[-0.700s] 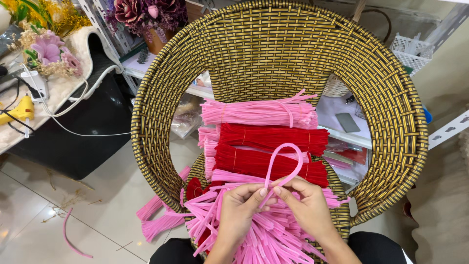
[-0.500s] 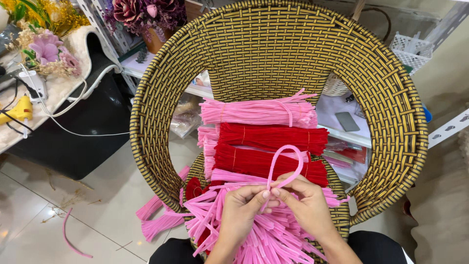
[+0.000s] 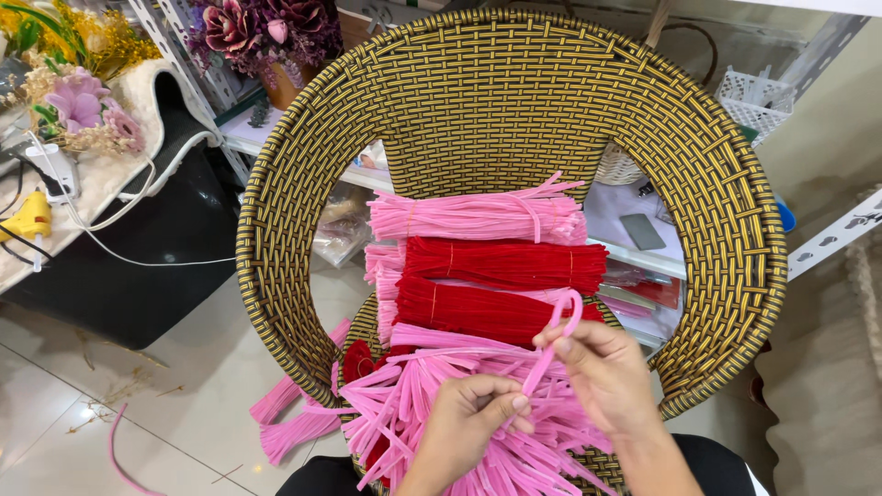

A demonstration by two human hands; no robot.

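Floor, left: a stray pink pipe cleaner lies on the tiles, and fallen pink bundles poke out under the chair's front left edge.
Chair: the woven wicker chair carries everything; its seat holds stacked bundles, pink at the back, then two red bundles.
Loose pile: loose pink pipe cleaners fan over the seat's front edge, just under my hands.
Left hand: my left hand has dropped lower and to the left than it was a moment ago; its grip is narrow, fingers curled on the lower end of the looped stem.
Looped stem: the pink loop stands above the front of the seat, in front of the nearer red bundle, smaller and tighter than before.
Right hand: my right hand has shifted right; its grip is pinched shut at the neck of the loop.
Reading: with the hands drawn apart, I judge the loop is being cinched and twisted closed.
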